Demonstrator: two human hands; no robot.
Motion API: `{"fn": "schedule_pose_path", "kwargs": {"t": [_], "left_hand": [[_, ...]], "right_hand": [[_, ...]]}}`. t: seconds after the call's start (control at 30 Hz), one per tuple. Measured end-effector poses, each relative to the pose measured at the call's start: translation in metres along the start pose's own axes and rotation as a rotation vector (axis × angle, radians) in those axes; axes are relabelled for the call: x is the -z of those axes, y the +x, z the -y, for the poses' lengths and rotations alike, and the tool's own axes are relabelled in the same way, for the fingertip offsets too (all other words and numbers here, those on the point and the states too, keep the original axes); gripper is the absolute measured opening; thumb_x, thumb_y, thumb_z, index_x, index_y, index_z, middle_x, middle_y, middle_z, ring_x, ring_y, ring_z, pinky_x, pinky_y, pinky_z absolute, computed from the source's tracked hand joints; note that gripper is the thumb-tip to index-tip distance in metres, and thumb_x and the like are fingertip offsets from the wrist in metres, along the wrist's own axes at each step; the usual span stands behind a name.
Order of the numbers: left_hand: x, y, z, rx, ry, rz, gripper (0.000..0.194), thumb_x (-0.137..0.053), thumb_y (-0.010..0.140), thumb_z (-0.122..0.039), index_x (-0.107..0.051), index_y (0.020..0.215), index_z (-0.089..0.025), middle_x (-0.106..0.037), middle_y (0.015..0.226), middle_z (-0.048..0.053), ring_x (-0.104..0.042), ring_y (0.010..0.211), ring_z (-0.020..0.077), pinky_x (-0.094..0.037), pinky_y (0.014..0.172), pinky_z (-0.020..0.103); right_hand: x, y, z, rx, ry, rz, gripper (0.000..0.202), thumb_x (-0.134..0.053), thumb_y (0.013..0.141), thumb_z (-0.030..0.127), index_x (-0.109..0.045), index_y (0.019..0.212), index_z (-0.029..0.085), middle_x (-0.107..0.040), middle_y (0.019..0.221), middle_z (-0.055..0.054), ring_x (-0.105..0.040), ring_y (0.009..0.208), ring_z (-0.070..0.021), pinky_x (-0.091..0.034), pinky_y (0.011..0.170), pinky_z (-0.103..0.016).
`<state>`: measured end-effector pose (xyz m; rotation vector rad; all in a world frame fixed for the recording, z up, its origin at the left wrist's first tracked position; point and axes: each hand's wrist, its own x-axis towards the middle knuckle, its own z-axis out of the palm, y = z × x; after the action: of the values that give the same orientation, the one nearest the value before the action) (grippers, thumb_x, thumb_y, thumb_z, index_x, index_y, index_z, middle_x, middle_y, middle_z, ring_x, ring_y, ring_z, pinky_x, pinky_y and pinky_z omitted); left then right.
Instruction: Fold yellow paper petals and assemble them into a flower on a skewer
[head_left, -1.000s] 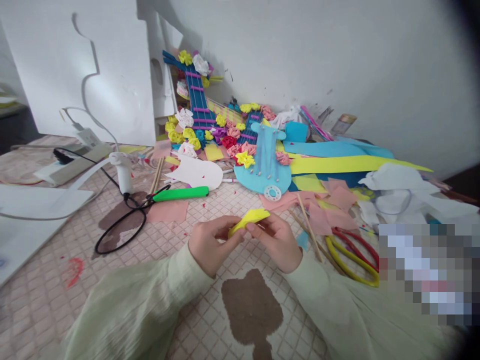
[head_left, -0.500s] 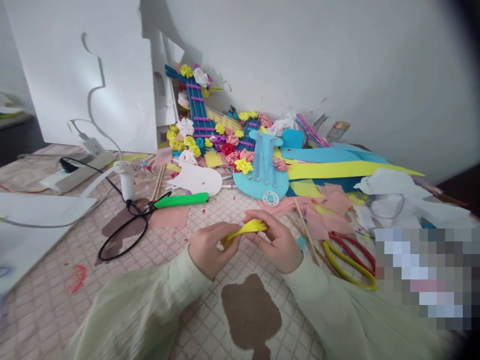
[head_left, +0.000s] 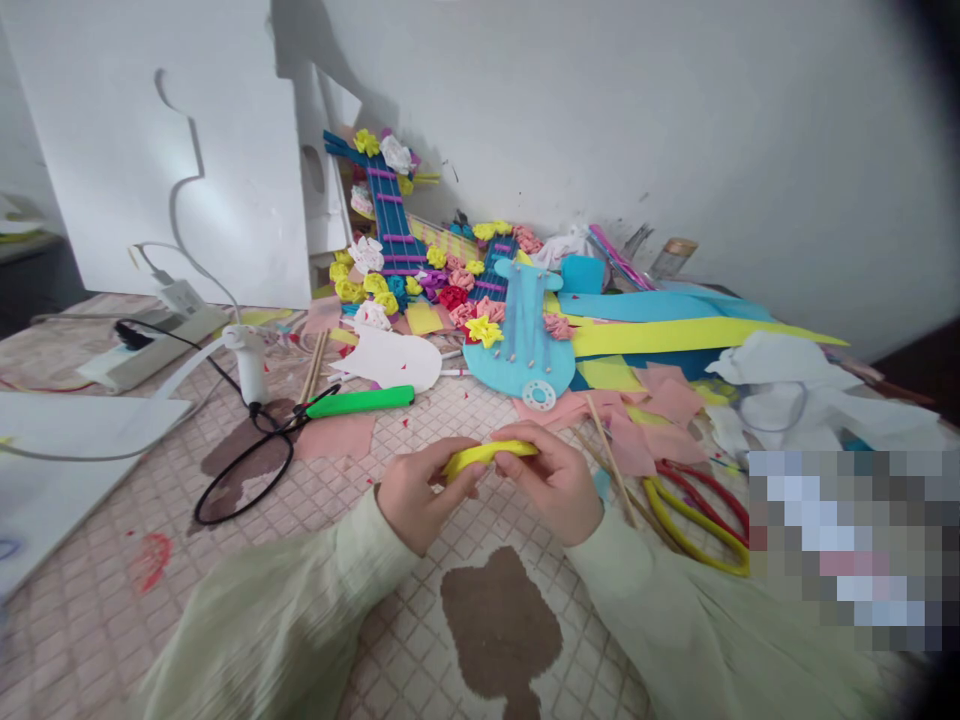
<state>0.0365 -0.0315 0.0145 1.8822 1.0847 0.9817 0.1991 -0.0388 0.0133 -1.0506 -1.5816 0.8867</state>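
A strip of yellow crepe paper (head_left: 486, 455) is stretched level between my two hands, over the middle of the table. My left hand (head_left: 427, 492) pinches its left part between thumb and fingers. On the other side, my right hand (head_left: 551, 482) grips the right part, thumb below and fingers above. Parts of the paper are hidden by the fingers. Just beyond my hands lies a light-blue guitar-like cutout (head_left: 517, 345) with strings and a white ring on it. The green cutter-like stick (head_left: 361, 401) rests beyond my left hand.
Yellow-handled scissors (head_left: 694, 535) and thin wooden sticks (head_left: 611, 455) lie right of my hands. A white glue gun (head_left: 249, 368) stands at left, near a black cable (head_left: 244, 500) and power strip (head_left: 154, 350). Paper flowers (head_left: 375, 290) and blue paper instruments crowd the back.
The yellow paper has changed from a twisted piece with a frayed, fanned right end to a smoother, flatter band. My right fingers have closed farther over it, nearer my left hand.
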Motion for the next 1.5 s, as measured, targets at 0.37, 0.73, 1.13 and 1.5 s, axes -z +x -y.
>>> {"fn": "schedule_pose_path", "kwargs": {"t": [0.37,0.73,1.13,1.5], "left_hand": [[0.005,0.001,-0.006,-0.113,0.177,0.018,0.018,-0.046,0.080,-0.022,-0.057,0.091,-0.012,-0.064,0.059,0.000,-0.058,0.048,0.0084,-0.046,0.052,0.019],[0.003,0.001,-0.005,-0.010,0.069,0.029,0.018,-0.047,0.079,-0.025,-0.058,0.086,-0.013,-0.064,0.067,0.003,-0.059,0.052,0.0094,-0.048,0.053,0.020],[0.003,0.006,0.007,0.032,-0.006,0.005,0.018,-0.048,0.078,-0.025,-0.058,0.083,-0.012,-0.066,0.068,0.005,-0.059,0.050,0.0098,-0.047,0.046,0.018],[0.004,0.007,0.005,-0.035,0.020,0.042,0.017,-0.047,0.078,-0.024,-0.058,0.083,-0.012,-0.065,0.067,0.004,-0.059,0.055,0.0104,-0.049,0.054,0.021]], "right_hand": [[-0.001,-0.001,0.001,-0.085,0.029,-0.030,0.021,-0.055,0.074,0.025,-0.056,0.094,0.021,-0.059,0.087,-0.003,-0.057,0.069,-0.0116,-0.049,0.064,-0.026],[-0.003,-0.002,-0.005,-0.075,0.040,-0.035,0.023,-0.056,0.073,0.026,-0.055,0.096,0.021,-0.060,0.090,-0.004,-0.058,0.075,-0.0138,-0.050,0.065,-0.027],[0.040,0.027,-0.021,-0.029,-0.502,-0.185,0.027,-0.048,0.078,0.035,-0.058,0.095,0.017,-0.060,0.092,-0.007,-0.055,0.078,-0.0162,-0.046,0.072,-0.032],[0.055,0.046,-0.054,-0.053,-0.847,-0.241,0.019,-0.054,0.071,0.032,-0.066,0.079,0.019,-0.056,0.088,-0.010,-0.047,0.091,-0.0266,-0.033,0.082,-0.045]]}}
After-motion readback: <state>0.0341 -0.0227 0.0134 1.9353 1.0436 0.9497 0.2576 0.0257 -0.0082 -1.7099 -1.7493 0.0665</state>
